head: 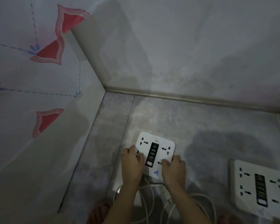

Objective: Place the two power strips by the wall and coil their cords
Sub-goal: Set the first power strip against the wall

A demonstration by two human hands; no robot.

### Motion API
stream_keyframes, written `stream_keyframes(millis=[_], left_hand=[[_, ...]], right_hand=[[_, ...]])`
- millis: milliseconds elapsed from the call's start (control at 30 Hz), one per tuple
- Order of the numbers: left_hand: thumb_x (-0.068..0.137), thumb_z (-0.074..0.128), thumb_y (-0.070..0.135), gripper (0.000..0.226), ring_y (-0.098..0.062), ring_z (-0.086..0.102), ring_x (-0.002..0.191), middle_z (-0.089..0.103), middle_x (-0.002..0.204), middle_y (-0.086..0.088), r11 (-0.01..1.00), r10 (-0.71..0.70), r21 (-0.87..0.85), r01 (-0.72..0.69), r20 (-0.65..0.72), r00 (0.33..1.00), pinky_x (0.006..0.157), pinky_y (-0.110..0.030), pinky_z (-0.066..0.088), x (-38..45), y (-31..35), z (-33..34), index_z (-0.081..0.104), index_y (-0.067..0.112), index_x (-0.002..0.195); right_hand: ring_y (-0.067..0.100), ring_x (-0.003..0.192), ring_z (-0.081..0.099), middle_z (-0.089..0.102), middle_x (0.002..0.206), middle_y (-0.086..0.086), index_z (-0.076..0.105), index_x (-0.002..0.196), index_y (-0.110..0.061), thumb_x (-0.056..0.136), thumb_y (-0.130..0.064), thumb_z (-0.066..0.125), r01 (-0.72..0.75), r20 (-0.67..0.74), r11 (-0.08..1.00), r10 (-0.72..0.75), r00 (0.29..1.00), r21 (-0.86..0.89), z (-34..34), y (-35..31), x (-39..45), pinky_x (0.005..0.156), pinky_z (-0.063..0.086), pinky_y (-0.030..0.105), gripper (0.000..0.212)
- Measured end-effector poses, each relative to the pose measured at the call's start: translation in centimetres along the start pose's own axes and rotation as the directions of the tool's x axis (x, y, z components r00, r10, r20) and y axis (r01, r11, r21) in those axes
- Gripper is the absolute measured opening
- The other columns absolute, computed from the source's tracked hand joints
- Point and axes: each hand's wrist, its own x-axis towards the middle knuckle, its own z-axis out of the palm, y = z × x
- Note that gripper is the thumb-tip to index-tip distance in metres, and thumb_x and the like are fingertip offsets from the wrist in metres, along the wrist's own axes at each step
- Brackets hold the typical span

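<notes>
From the head cam, both hands are gripping one white power strip (155, 152) on the floor (217, 126) near the wall corner: left hand (132, 162) and right hand (174, 168) curling over its sides. Second power strip (259, 188) is sitting off right, loose cords (152, 199) trailing underneath.

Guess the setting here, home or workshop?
Probably a home, in a dim corner of a room: a bare grey floor meets a plain wall, with floral patterned fabric, maybe bedding, alongside. Both hands hold a household power strip.
</notes>
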Motion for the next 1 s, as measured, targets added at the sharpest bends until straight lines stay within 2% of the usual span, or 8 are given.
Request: stream_keyframes(millis=[233, 300, 400, 500, 567, 633, 733, 1000], left_hand=[[0.091, 0.055, 0.014, 0.023, -0.022, 0.054, 0.097, 0.052, 0.112, -0.01, 0.991, 0.05, -0.115, -0.062, -0.1, 0.994, 0.075, -0.03, 0.048, 5.2, 4.0, -1.2, 0.059, 0.006, 0.112], [0.091, 0.056, 0.014, 0.024, -0.021, 0.053, 0.097, 0.05, 0.114, -0.01, 0.989, 0.074, -0.12, -0.087, -0.112, 0.991, 0.074, -0.028, 0.044, 7.1, 5.3, -1.9, 0.059, 0.005, 0.112], [0.089, 0.057, 0.01, 0.023, -0.022, 0.05, 0.094, 0.051, 0.115, -0.015, 0.985, 0.096, -0.133, -0.11, -0.11, 0.989, 0.077, -0.025, 0.039, 10.0, 6.7, -2.7, 0.061, 0.0, 0.11], [0.086, 0.059, 0.009, 0.025, -0.033, 0.054, 0.1, 0.056, 0.111, -0.023, 0.986, 0.104, -0.122, -0.113, -0.081, 0.991, 0.084, -0.032, 0.041, 12.6, 7.2, -2.6, 0.065, -0.003, 0.106], [0.084, 0.06, 0.008, 0.021, -0.038, 0.058, 0.098, 0.059, 0.106, -0.029, 0.985, 0.091, -0.142, -0.099, -0.064, 0.994, 0.083, -0.039, 0.044, 13.8, 7.1, -2.2, 0.066, -0.007, 0.098], [0.083, 0.06, 0.007, 0.018, -0.041, 0.059, 0.096, 0.061, 0.103, -0.031, 0.981, 0.063, -0.179, -0.072, -0.055, 0.996, 0.083, -0.043, 0.047, 14.8, 6.8, -1.8, 0.064, -0.008, 0.092], [0.083, 0.059, 0.007, 0.018, -0.039, 0.062, 0.099, 0.066, 0.105, -0.026, 0.969, 0.034, -0.244, -0.039, -0.023, 0.999, 0.087, -0.048, 0.051, 15.9, 6.2, -1.4, 0.066, -0.004, 0.096], [0.084, 0.056, 0.006, 0.023, -0.036, 0.061, 0.103, 0.066, 0.109, -0.023, 0.963, 0.036, -0.266, -0.032, 0.009, 0.999, 0.09, -0.046, 0.05, 16.6, 5.4, -0.3, 0.067, -0.001, 0.103]], right_hand=[[0.035, 0.097, 0.064, 0.057, 0.119, 0.022, 0.054, 0.113, 0.004, 0.092, -0.02, 0.054, 0.13, -0.05, 0.983, -0.124, 0.991, 0.133, -1.2, -4.3, 4.0, 0.078, 0.059, 0.044, 0.032], [0.034, 0.096, 0.065, 0.058, 0.12, 0.024, 0.056, 0.115, 0.005, 0.093, -0.021, 0.053, 0.178, -0.06, 0.968, -0.17, 0.984, 0.174, -1.6, -5.8, 5.5, 0.075, 0.059, 0.037, 0.034], [0.033, 0.096, 0.066, 0.06, 0.119, 0.023, 0.059, 0.117, 0.002, 0.093, -0.024, 0.053, 0.221, -0.065, 0.957, -0.213, 0.975, 0.187, -2.1, -8.1, 8.0, 0.069, 0.052, 0.027, 0.035], [0.036, 0.099, 0.063, 0.061, 0.118, 0.023, 0.062, 0.116, 0.0, 0.092, -0.024, 0.052, 0.233, -0.057, 0.954, -0.226, 0.972, 0.186, -2.2, -9.3, 10.5, 0.083, 0.054, 0.037, 0.035], [0.037, 0.101, 0.062, 0.061, 0.116, 0.024, 0.064, 0.113, -0.001, 0.091, -0.024, 0.052, 0.248, -0.059, 0.953, -0.241, 0.969, 0.172, -2.0, -9.7, 11.6, 0.091, 0.052, 0.042, 0.034], [0.037, 0.101, 0.061, 0.062, 0.113, 0.024, 0.065, 0.11, -0.002, 0.091, -0.025, 0.052, 0.27, -0.061, 0.952, -0.264, 0.963, 0.141, -1.6, -10.0, 12.4, 0.091, 0.05, 0.04, 0.033], [0.037, 0.103, 0.06, 0.062, 0.113, 0.023, 0.065, 0.108, -0.002, 0.09, -0.027, 0.051, 0.278, -0.039, 0.953, -0.275, 0.961, 0.118, -0.9, -10.6, 13.4, 0.093, 0.05, 0.044, 0.034], [0.038, 0.112, 0.051, 0.055, 0.116, 0.025, 0.062, 0.111, 0.002, 0.092, -0.028, 0.047, 0.291, -0.082, 0.956, -0.289, 0.954, 0.02, 0.8, -10.2, 14.3, 0.093, 0.047, 0.04, 0.038]])
